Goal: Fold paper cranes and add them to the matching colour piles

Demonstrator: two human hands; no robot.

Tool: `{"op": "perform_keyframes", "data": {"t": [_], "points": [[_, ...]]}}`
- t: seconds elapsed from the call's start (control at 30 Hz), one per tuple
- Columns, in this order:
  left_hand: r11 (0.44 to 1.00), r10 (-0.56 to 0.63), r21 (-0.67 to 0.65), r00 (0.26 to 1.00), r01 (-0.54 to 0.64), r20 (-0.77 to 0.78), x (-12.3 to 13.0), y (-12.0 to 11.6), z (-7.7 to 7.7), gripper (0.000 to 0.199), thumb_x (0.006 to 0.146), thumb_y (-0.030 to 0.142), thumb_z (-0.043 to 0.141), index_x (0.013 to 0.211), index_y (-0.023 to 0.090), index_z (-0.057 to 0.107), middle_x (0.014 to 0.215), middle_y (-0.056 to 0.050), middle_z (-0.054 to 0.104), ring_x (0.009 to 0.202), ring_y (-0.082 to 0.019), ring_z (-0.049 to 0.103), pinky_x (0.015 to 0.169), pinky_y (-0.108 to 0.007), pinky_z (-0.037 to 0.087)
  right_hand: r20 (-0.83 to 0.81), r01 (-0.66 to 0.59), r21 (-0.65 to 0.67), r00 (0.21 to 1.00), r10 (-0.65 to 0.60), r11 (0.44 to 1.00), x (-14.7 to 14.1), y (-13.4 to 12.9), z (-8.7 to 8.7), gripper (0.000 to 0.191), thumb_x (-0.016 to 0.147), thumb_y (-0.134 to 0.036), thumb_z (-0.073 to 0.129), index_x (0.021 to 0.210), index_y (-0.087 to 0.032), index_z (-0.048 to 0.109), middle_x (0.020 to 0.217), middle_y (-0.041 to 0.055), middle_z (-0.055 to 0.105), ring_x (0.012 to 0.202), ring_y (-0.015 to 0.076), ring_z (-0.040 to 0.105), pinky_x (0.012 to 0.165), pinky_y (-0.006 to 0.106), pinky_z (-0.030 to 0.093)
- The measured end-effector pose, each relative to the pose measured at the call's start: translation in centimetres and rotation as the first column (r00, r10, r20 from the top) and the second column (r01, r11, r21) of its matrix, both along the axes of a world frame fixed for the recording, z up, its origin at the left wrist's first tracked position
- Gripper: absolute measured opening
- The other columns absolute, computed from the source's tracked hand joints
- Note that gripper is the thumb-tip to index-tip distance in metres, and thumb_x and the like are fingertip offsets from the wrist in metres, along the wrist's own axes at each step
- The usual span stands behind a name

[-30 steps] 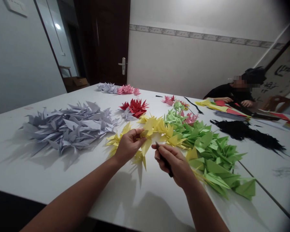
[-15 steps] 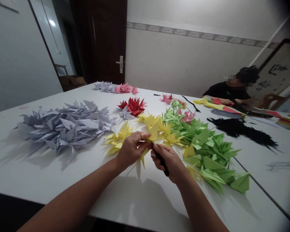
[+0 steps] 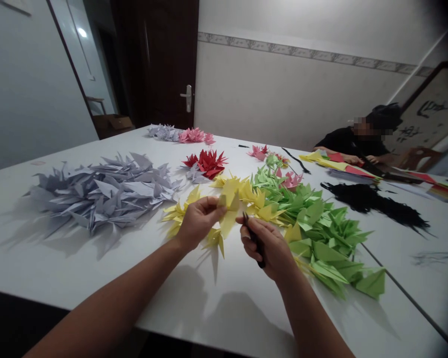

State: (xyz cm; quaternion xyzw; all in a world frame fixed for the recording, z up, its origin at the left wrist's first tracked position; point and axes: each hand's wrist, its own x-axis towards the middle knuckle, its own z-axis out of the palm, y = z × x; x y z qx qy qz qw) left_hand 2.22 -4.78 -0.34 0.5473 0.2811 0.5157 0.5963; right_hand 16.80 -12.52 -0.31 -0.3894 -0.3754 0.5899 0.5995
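Yellow folded-paper piece (image 3: 230, 198): held above the tabletop (image 3: 164, 298), between the two hands, its pointed parts spreading up and down. The fingers of the left hand (image 3: 198, 222) are closed on its left side in a pinch. The fingers of the right hand (image 3: 268, 244) are wrapped around a slim black hand tool (image 3: 254, 240), its tip pointing up and towards the left; tool tip and paper appear apart. The exact type of tool cannot be told.

Surroundings: yellow paper pieces (image 3: 262, 203) lie beyond and on both sides of the hands. A pile of green paper pieces (image 3: 319, 219) adjoins them on the right and extends towards the near edge. A large pile of pale lilac paper pieces (image 3: 115, 194) lies to the left. Red paper pieces (image 3: 209, 165) lie beyond the yellow ones, and pink paper pieces (image 3: 191, 135) near the far left edge. A black stringy bundle (image 3: 373, 201) lies right of the green pile. At the far right, a person in dark clothing (image 3: 358, 141) sits behind coloured paper sheets (image 3: 339, 165).
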Motion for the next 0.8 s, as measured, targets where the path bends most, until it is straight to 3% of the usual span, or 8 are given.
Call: {"op": "perform_keyframes", "data": {"t": [0.1, 0.2, 0.4, 0.8], "points": [[0.948, -0.062, -0.297, 0.982, 0.114, 0.180, -0.3, 0.3, 0.8, 0.009, 0.069, 0.019, 0.066, 0.075, 0.015, 0.060, 0.073, 0.000, 0.065, 0.067, -0.011, 0.065, 0.065, -0.023, 0.053, 0.029, 0.059, 0.026, 0.998, -0.060, 0.998, 0.2, 0.0, 0.1, 0.032, 0.072, -0.043, 0.069, 0.088, -0.016, 0.066, 0.059, -0.0043, 0.046, 0.043, 0.0037, 0.032, 0.032, 0.014, 0.019], [0.882, -0.097, -0.426, 0.962, 0.202, 0.255, -0.3, 0.2, 1.1, 0.010, 0.071, 0.011, 0.058, 0.080, 0.016, 0.061, 0.082, -0.003, 0.068, 0.075, -0.013, 0.067, 0.071, -0.024, 0.055, 0.149, 0.072, 0.031, 0.986, -0.076, 0.997, -0.2, 0.0, -0.1, 0.034, 0.072, -0.045, 0.067, 0.088, -0.016, 0.064, 0.058, -0.0047, 0.046, 0.041, 0.0035, 0.033, 0.031, 0.015, 0.020], [0.842, -0.171, -0.453, 0.940, 0.295, 0.294, 0.2, -0.5, 0.6, 0.020, 0.070, 0.005, 0.051, 0.081, 0.015, 0.065, 0.083, -0.006, 0.069, 0.075, -0.015, 0.067, 0.076, -0.028, 0.057, 0.318, 0.030, 0.069, 0.947, -0.050, 0.997, -1.1, 0.1, -0.4, 0.032, 0.073, -0.048, 0.065, 0.076, -0.016, 0.061, 0.056, -0.0058, 0.045, 0.037, 0.0026, 0.032, 0.031, 0.017, 0.022], [0.854, -0.244, -0.385, 0.923, 0.349, 0.296, 0.3, -0.6, 0.5, 0.005, 0.069, 0.012, 0.065, 0.070, 0.015, 0.060, 0.073, -0.002, 0.067, 0.069, -0.011, 0.065, 0.077, -0.025, 0.053, 0.376, 0.045, 0.083, 0.924, -0.074, 0.995, -1.4, 0.1, -0.1, 0.036, 0.074, -0.049, 0.063, 0.061, -0.016, 0.053, 0.050, -0.0070, 0.039, 0.036, 0.0027, 0.030, 0.032, 0.017, 0.020]]}}
